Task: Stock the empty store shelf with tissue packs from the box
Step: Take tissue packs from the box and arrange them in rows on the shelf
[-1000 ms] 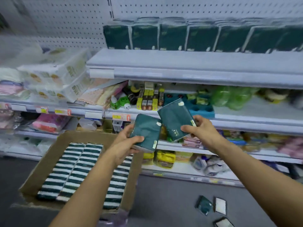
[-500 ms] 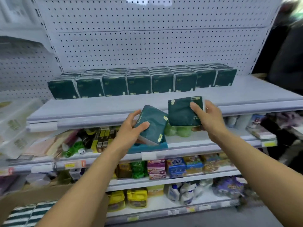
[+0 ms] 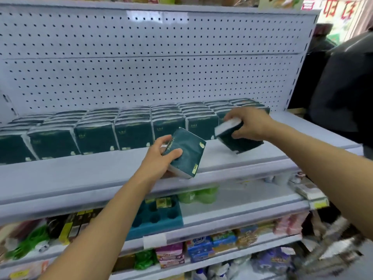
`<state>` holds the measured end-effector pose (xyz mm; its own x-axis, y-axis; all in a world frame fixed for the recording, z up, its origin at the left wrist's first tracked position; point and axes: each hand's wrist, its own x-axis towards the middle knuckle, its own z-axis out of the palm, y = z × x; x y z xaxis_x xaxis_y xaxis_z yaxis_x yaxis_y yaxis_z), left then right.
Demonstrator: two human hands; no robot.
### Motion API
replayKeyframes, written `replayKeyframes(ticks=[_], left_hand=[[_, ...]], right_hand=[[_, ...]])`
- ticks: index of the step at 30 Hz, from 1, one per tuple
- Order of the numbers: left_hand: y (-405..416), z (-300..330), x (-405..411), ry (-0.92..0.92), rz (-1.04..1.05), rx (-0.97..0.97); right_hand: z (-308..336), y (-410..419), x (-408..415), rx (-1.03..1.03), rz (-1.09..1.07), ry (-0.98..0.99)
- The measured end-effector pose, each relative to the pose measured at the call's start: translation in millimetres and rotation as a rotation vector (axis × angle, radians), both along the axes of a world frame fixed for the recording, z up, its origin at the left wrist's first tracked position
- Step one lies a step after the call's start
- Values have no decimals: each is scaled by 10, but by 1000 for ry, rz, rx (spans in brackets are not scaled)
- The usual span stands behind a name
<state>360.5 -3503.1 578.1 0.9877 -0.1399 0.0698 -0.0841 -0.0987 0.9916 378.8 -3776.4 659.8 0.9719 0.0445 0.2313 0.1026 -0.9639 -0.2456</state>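
Observation:
Each of my hands holds a dark green tissue pack. My left hand [image 3: 159, 156] grips one pack [image 3: 186, 156] tilted over the front edge of the grey top shelf [image 3: 80, 174]. My right hand [image 3: 250, 124] holds the other pack [image 3: 238, 141] from above, tilted, its lower corner on the shelf at the right end of the stocked rows. Several rows of the same green packs [image 3: 131, 134] stand upright along the back of the shelf against the pegboard. The box is out of view.
Lower shelves [image 3: 232, 209] carry a teal tray [image 3: 157, 217], green bags, bottles and small boxes. A person in dark clothing [image 3: 343, 87] stands at the right beyond the shelf's end. The front strip of the top shelf is bare.
My view has tilted up and closer to the top shelf. My right hand moved forward and turned its pack down onto the shelf. My left hand rose with its pack to the shelf edge.

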Motion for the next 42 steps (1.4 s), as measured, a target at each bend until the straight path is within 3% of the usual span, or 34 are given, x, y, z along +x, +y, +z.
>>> replayKeyframes(ticks=[3, 5, 11, 22, 26, 31, 42], left_hand=[[-131, 11, 225, 13, -16, 11], [-211, 23, 344, 9, -32, 15], [-444, -2, 491, 68, -81, -14], [-752, 3, 485, 79, 10, -50], [-805, 8, 474, 85, 45, -63], [-853, 21, 509, 101, 61, -72], [-891, 98, 532, 120, 52, -59]], right_hand=[[-129, -49, 210, 112, 91, 75], [-236, -155, 300, 239, 105, 44], [-488, -655, 444, 370, 206, -68], [-716, -934, 695, -88, 139, -269], [-908, -883, 845, -76, 95, -359], [-997, -888, 1094, -77, 206, -465], [-1001, -818, 1263, -171, 135, -481]])
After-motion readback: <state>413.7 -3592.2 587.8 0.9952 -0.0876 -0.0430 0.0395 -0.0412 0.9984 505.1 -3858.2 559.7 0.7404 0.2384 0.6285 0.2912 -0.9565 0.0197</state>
